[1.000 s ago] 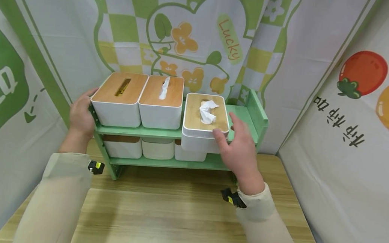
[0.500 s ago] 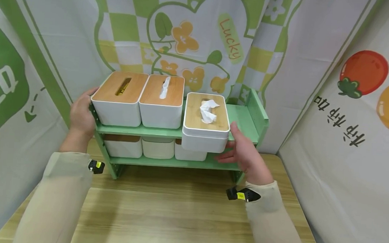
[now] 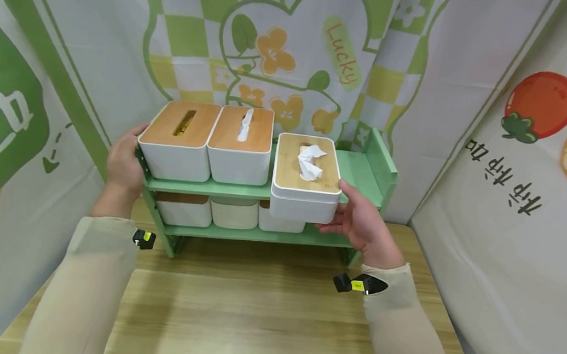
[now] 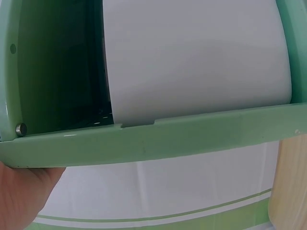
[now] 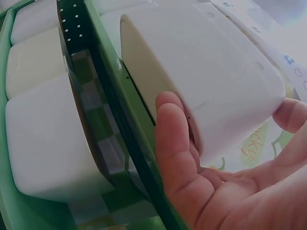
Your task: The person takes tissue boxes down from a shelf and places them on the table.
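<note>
A white tissue box [image 3: 304, 205] with a light wooden lid and a tissue poking out juts past the front edge of the green shelf [image 3: 240, 235]. My right hand [image 3: 370, 227] holds it at its right front corner, thumb at the lid's edge. In the right wrist view, the fingers [image 5: 172, 139] curl beneath the box's bottom. At the shelf's left end, my left hand [image 3: 125, 160] grips the side panel [image 4: 144, 143]; most of its fingers are hidden behind it. Two more tissue boxes, a left one [image 3: 173, 161] and a middle one [image 3: 239, 165], stand on the upper tier.
The lower tier bears several bins, among them a cream one [image 3: 235, 214]. To the right of the held box, the upper tier's bare green surface [image 3: 360, 168] shows. A wooden table [image 3: 245, 306] lies under the shelf, with printed cloth [image 3: 185, 33] behind it.
My right hand has shifted from the box's right front edge, fingers apart, to a hold with fingers beneath it. The left hand stays at the shelf's end. The head view has shifted slightly.
</note>
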A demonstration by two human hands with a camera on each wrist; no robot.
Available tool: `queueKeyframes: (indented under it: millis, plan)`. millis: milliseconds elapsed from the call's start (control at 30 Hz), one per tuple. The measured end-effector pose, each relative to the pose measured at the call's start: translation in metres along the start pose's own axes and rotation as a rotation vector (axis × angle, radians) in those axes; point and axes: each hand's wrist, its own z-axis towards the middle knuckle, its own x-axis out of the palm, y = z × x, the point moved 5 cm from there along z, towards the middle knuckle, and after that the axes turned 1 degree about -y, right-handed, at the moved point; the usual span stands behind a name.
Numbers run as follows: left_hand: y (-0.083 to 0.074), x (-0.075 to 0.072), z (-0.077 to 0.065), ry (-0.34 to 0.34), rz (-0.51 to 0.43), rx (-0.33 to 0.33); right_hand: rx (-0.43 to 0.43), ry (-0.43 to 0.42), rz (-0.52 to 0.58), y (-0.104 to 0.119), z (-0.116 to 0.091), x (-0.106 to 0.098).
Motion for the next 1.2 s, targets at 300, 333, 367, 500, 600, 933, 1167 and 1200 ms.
queueKeyframes:
  millis: [300, 333, 367, 500, 600, 933, 1167, 1200]
  plan:
    - [0.001, 0.004, -0.001, 0.012, -0.018, -0.022, 0.044, 0.019, 0.005, 0.007, -0.015, -0.009]
    - [0.002, 0.004, -0.001, 0.013, -0.011, -0.023, 0.057, 0.026, 0.005, 0.009, -0.016, -0.011]
    - [0.002, 0.005, -0.002, 0.015, -0.013, -0.024, 0.074, 0.03, 0.009, 0.011, -0.018, -0.013]
    - [0.002, 0.003, -0.002, 0.007, 0.006, -0.018, 0.172, 0.108, 0.089, 0.014, -0.022, -0.017]
    - [0.0, 0.002, -0.001, -0.002, 0.01, 0.002, 0.261, 0.178, 0.21, 0.013, -0.019, -0.014]
    - [0.0, 0.002, -0.001, -0.001, -0.024, -0.013, 0.334, 0.126, 0.247, 0.01, -0.008, -0.004]
    - [0.0, 0.001, 0.0, -0.001, -0.037, -0.02, 0.312, 0.172, 0.24, 0.009, -0.016, -0.005]
    - [0.001, 0.001, 0.0, -0.003, -0.036, -0.02, 0.311, 0.175, 0.237, 0.009, -0.015, -0.004]
